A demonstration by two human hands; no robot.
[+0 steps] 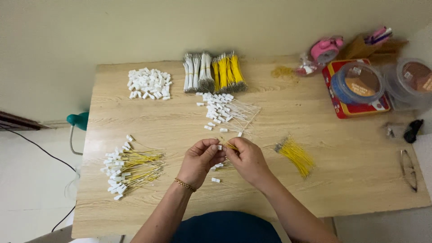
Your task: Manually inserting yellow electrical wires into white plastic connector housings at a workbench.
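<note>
A small white plastic connector housing (219,147), blocky and matte, sits pinched between the fingertips of the left hand (199,159) and the right hand (246,158), just in front of the loose heap of white-wired connectors (222,112) at the middle of the light wood-grain tabletop (342,180). Thin yellow wire ends (230,146) stick out from the right hand's fingers beside the housing. Both hands are curled in a fine grasp, thumbs and forefingers meeting on the small piece; the left wrist wears a thin gold-coloured chain bracelet (185,184).

Nearer the person than that central heap, a few single white housings (216,180) lie under the hands. To the heap's right lies a short bundle of stiff yellow wires (296,154). To its left and nearer, a spread of finished yellow wires tipped with white housings (130,167). Behind it, at the table's far edge, stand tied bunches of white wires (197,73) and yellow wires (227,72), and farther left a mound of bare white housings (149,83). Far right of the heap sits a red flat tin (337,105) bearing a round clear plastic tub (358,82).
</note>
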